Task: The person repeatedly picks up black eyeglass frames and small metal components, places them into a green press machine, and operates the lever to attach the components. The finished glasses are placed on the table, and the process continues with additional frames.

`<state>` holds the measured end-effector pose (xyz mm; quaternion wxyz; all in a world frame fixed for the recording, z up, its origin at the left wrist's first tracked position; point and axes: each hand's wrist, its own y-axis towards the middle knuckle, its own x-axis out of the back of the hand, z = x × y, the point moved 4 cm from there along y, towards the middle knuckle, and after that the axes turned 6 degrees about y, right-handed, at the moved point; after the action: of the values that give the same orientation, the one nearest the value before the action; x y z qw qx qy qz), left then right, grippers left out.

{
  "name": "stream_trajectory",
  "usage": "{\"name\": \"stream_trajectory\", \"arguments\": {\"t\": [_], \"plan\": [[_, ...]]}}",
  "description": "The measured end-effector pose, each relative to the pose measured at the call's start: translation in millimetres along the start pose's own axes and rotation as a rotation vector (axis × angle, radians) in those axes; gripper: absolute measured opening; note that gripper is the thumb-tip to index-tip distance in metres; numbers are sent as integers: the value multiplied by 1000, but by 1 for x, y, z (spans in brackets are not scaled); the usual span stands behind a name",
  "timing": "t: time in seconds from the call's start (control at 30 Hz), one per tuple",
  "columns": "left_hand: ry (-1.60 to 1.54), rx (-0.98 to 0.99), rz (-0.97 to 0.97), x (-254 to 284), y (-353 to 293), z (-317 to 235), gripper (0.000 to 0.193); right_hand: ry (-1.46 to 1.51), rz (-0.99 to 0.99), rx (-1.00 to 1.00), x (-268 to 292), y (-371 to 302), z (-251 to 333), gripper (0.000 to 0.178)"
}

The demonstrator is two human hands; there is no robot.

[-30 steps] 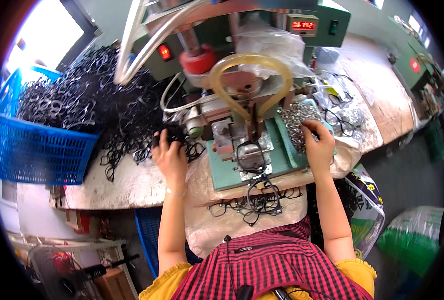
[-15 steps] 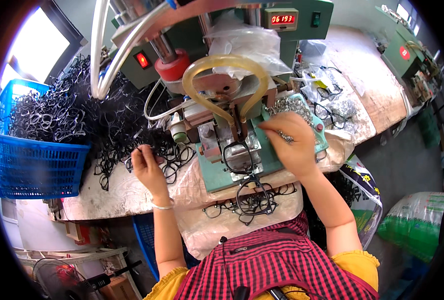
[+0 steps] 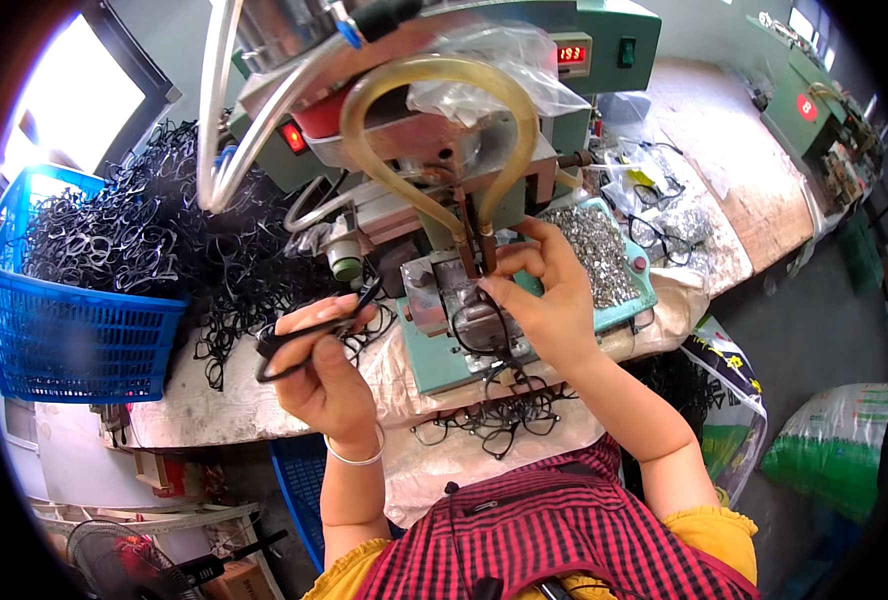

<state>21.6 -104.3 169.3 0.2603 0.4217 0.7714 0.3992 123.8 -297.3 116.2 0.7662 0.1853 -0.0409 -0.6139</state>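
Observation:
My left hand (image 3: 334, 395) holds a black eyeglass frame (image 3: 311, 332) up in front of the green machine base (image 3: 436, 358). My right hand (image 3: 554, 305) is at the press, thumb and fingertips pinched just beside its two upright copper-coloured tips (image 3: 471, 253). What those fingers pinch, if anything, is too small to make out. Below the tips another black eyeglass frame (image 3: 455, 328) sits on the metal fixture (image 3: 477, 325), its near part hanging over the front edge. A thick yellowish tube (image 3: 527, 120) loops above the tips.
Beside my right hand is a teal tray (image 3: 624, 312) of small metal parts (image 3: 589, 255). Black frames are heaped at left, by a blue basket (image 3: 74, 340). Several frames (image 3: 499, 425) lie on the sheet before me. Green-and-white sacks (image 3: 829, 450) stand on the floor at right.
My left hand has come nearer and now holds up a black frame. My right hand has moved left from the parts tray to the press tips. The view has shifted slightly.

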Motion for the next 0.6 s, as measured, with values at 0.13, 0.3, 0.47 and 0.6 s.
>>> {"name": "stream_trajectory", "arguments": {"t": [0.13,0.3,0.47,0.6], "plan": [[32,52,28,-14,23,0,15,103,35,-95,-4,-2,14,63],[302,-166,325,-19,-2,-11,16,60,152,-120,14,-10,20,53],[307,-325,652,-54,-32,-9,25,-1160,-87,159,95,0,-39,29],[265,-369,674,-46,-36,4,25,-1070,-112,250,117,-3,-58,21]]}}
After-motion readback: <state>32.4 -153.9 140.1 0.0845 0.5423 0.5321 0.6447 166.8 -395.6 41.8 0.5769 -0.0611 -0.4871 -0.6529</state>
